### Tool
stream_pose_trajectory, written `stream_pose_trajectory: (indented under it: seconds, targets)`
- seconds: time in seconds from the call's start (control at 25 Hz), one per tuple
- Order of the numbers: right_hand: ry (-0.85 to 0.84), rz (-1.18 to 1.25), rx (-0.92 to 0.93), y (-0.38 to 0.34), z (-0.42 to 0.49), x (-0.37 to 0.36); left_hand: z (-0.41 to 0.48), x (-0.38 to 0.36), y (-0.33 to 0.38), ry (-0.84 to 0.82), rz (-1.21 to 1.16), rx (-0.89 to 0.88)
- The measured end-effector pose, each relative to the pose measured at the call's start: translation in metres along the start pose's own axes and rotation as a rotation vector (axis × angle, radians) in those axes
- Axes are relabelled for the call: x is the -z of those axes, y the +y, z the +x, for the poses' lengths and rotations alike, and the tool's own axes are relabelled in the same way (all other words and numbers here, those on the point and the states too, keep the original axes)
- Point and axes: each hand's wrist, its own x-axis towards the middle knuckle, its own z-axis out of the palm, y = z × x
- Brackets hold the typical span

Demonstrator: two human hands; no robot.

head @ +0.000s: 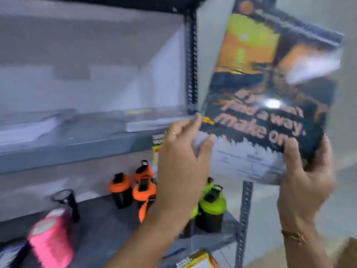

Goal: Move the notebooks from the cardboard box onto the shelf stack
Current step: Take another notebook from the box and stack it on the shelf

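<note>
A glossy notebook [268, 89] with a sunset picture and the words "make one" on its dark cover is held upright, to the right of the shelf post. My right hand [307, 175] grips its lower right corner. My left hand [183, 157] pinches its lower left edge with thumb and fingers. On the grey shelf board [81, 146] at the left lie flat notebooks: a blurred stack [29, 128] at the far left and another notebook [152, 122] near the post. The cardboard box shows only as a brown corner [347, 252] at the bottom right.
A black perforated shelf post [191, 60] stands just left of the held notebook; a grey one [244, 219] is below. The lower shelf holds orange-lidded bottles [133, 188], a green-lidded bottle [211, 206], a pink bottle [52, 235] and small printed packets [199, 261].
</note>
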Motion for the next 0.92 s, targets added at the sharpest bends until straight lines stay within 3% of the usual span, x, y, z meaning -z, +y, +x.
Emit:
stream_pose_trajectory:
  seconds: [0.24,0.32,0.48,0.56,0.68,0.76,0.84,0.92]
  targets:
    - [-0.447,-0.226,0.101,-0.031,0.024,-0.145,0.080,0.070,-0.043,0.098,0.407,0.165]
    - [-0.558,-0.344,0.086,-0.025,0.033,-0.173,0.093,0.072,-0.053,0.042,0.568,0.228]
    - [-0.855,-0.869,0.079,-0.004,0.045,-0.190,0.092,0.060,-0.071,-0.158,0.754,0.374]
    - [-0.889,-0.963,0.075,-0.002,0.045,-0.191,0.091,0.059,-0.067,-0.234,0.821,0.453]
    - [-0.742,-0.797,0.161,-0.011,0.036,-0.178,0.089,0.053,-0.050,-0.225,0.991,0.384]
    - [-0.415,-0.510,0.360,-0.011,0.027,-0.144,0.082,0.026,-0.045,-0.122,1.062,0.083]
    - [0.001,-0.280,0.575,0.008,0.017,-0.088,0.058,-0.028,-0.037,-0.021,0.923,-0.324]
    - [0.185,-0.318,0.530,0.055,0.003,-0.012,0.006,-0.101,-0.032,-0.160,0.624,-0.589]
